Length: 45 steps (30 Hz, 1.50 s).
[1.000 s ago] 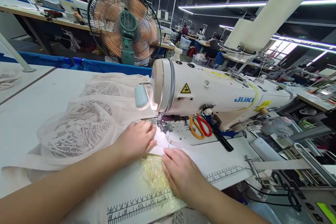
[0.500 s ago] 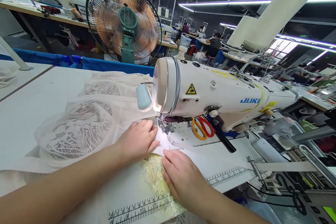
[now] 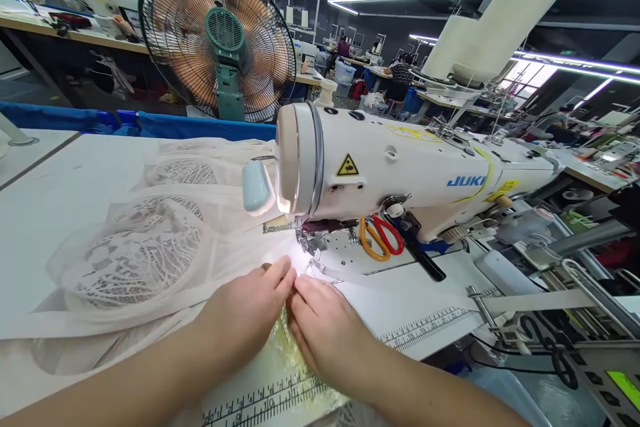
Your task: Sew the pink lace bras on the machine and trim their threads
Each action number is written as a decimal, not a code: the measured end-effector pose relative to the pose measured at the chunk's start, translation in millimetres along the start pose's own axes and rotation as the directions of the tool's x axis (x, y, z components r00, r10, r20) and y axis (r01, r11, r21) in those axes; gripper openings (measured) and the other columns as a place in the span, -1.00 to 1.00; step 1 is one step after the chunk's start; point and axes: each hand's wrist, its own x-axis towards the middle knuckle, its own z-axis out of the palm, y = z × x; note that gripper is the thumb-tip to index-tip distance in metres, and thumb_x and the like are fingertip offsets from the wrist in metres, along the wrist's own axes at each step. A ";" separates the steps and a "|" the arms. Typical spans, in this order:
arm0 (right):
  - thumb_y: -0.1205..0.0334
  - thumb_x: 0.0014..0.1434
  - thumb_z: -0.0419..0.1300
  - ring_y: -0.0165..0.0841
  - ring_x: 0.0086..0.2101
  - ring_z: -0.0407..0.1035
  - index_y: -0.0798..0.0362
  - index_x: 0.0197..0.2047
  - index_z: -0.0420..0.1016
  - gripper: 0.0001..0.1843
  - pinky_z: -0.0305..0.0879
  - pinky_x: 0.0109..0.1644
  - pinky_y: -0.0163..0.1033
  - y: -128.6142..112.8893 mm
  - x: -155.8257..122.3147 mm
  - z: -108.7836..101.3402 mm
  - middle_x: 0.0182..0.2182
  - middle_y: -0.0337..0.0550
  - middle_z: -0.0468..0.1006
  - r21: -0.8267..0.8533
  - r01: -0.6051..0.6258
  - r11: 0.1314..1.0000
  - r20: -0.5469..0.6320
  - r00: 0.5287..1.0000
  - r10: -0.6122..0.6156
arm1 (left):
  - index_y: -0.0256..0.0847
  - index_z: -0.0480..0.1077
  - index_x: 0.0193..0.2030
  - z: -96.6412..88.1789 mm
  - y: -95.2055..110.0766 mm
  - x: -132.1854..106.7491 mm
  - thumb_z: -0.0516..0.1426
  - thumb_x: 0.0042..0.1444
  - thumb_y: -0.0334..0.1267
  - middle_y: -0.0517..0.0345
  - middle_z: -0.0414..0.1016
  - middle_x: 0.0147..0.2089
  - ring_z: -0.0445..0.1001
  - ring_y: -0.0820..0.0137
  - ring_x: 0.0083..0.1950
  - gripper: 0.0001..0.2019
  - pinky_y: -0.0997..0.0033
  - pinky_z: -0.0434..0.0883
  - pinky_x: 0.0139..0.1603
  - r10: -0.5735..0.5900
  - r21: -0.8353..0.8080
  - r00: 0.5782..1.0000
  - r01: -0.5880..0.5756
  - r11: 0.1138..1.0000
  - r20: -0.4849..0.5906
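Note:
My left hand and my right hand lie side by side on pale fabric just in front of the presser foot of a white JUKI sewing machine. Their fingertips meet and press down on the cloth, fingers held together. A strip of yellowish lace runs under and between the two hands toward me. A chain of cream lace bra cups trails away to the left on the table.
Orange and red scissors lie on the machine bed under the arm. A printed ruler lines the table's front edge. A green fan stands behind. Large thread cones rise at the right. Other people work far back.
Both hands have drawn back toward me from the presser foot and closed in, so their fingertips now touch. The view has shifted slightly right.

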 end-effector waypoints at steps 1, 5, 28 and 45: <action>0.41 0.18 -0.03 -0.12 -0.02 0.31 0.29 -0.02 0.41 -0.66 0.31 0.06 -0.03 0.5 -1.0 1.0 -0.10 0.19 0.48 0.001 0.010 1.000 -0.020 1.000 -0.010 | -0.34 0.37 0.05 2.6 1.2 -3.9 -0.01 0.00 -0.57 -0.12 0.44 0.07 0.49 0.22 -0.27 -0.56 0.30 0.44 -0.41 0.021 0.015 0.999 -0.020 1.000 -0.040; 0.39 0.19 -0.04 -0.11 0.04 0.28 0.29 -0.03 0.40 -0.67 0.29 0.10 -0.01 2.6 -4.7 3.0 -0.04 0.22 0.46 0.000 0.021 1.000 -0.021 1.000 -0.021 | -0.34 0.44 -0.03 9.3 -7.3 -7.2 -0.02 0.10 -0.52 -0.09 0.50 0.02 0.45 0.20 -0.18 -0.66 0.24 0.46 -0.17 0.139 -0.006 0.978 -0.142 0.990 -0.156; 0.38 0.21 -0.04 -0.12 0.08 0.26 0.27 -0.02 0.38 -0.68 0.26 0.14 0.03 6.6 -9.9 -0.2 0.02 0.20 0.43 0.075 0.028 0.997 0.008 1.000 -0.029 | -0.22 0.41 0.02 13.1 -55.0 8.2 -0.12 0.27 -0.34 -0.03 0.45 0.11 0.43 0.22 -0.08 -0.66 0.26 0.45 -0.13 0.265 -0.190 0.943 -0.303 0.934 -0.203; 0.34 0.17 -0.01 -0.20 -0.16 0.39 0.21 -0.15 0.40 -0.76 0.40 -0.11 -0.10 -28.5 2.2 -3.0 -0.14 0.10 0.50 0.095 0.126 0.988 -0.101 0.988 -0.116 | -0.20 0.46 -0.06 15.5 -80.1 28.0 -0.06 0.24 -0.36 -0.01 0.46 0.10 0.42 0.21 0.01 -0.70 0.24 0.45 -0.07 0.214 -0.010 0.961 -0.220 0.976 -0.176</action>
